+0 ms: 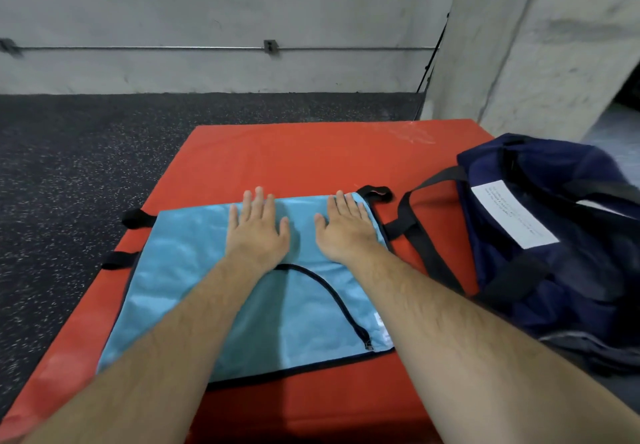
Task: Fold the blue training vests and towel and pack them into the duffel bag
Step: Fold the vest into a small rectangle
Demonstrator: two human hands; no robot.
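Blue vest (214, 288) lies flat on the red mat (311, 153), mid-frame, long axis left to right. Left hand (258, 232) and right hand (349, 232) press its upper edge, fingers straight, gripping nothing. Duffel bag (554, 270) sits at frame right, nearer the right hand.

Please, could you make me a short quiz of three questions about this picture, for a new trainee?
1. True or false: the left hand and the right hand both lie flat and open on the light blue vest.
2. Multiple choice: seen from the person, the navy duffel bag is A) left of the vest, B) right of the vest, C) on top of the vest.
3. Fill in the colour: the vest lies spread on a ___ mat.

Key: 1 true; 2 B; 3 red.
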